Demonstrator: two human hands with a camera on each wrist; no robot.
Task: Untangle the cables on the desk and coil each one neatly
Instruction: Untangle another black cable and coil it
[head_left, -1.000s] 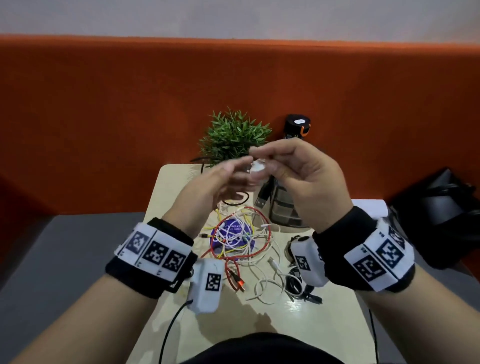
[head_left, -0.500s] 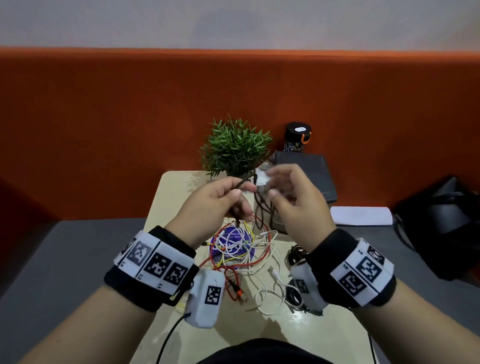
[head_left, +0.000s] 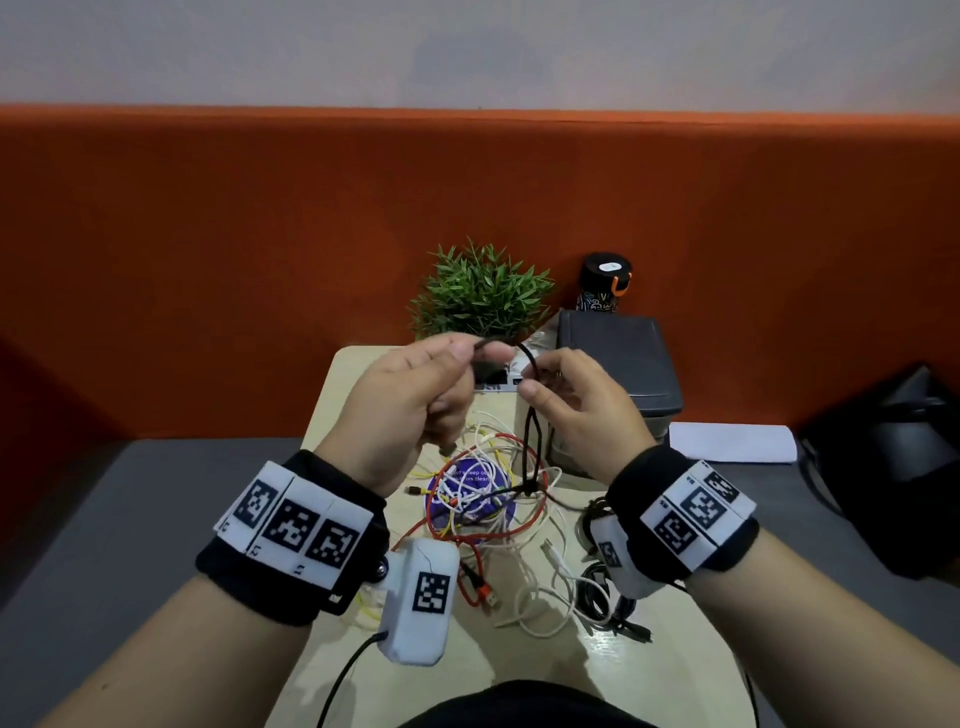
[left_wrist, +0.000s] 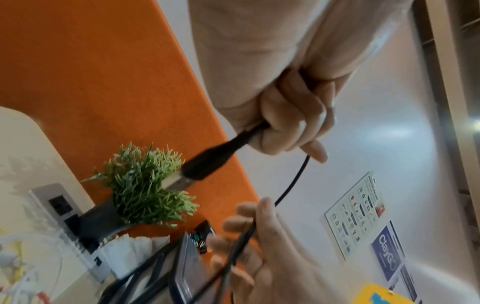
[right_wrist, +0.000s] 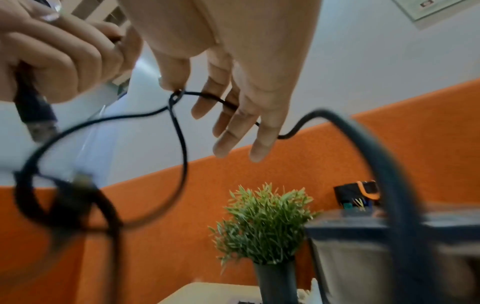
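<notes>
Two hands were raised above the counter (head_left: 670, 670), both on one black cable (head_left: 529, 426). The left hand (head_left: 410, 400) was curled closed round the cable near its USB plug (left_wrist: 205, 166); in the left wrist view the plug stuck out past the fingers, metal tip free. The right hand (head_left: 576, 410) pinched the same cable between thumb and forefinger just beside the left hand, its other fingers loosely extended, with a short arc of cable spanning the two.

Below the right hand the cable dropped as two strands into the tangle (head_left: 483, 499) on the counter, a heap of red, white and yellow cables lying beneath both hands. In the right wrist view the cable crossed itself in a loop under the pinch; whether that was a knot or a loose crossing could not be told.

More black cables (head_left: 605, 597) lay under the right wrist; whether they were coiled could not be made out.

Progress, as a judgement: early. One cable was partly drawn up, its far end apparently still in the heap. No neatly coiled cable was evident. Left to do: free this cable, coil it, then take the red, white and yellow ones in turn.

Beyond the hands stood a potted plant (head_left: 483, 296) and a dark box (head_left: 618, 358).
</notes>
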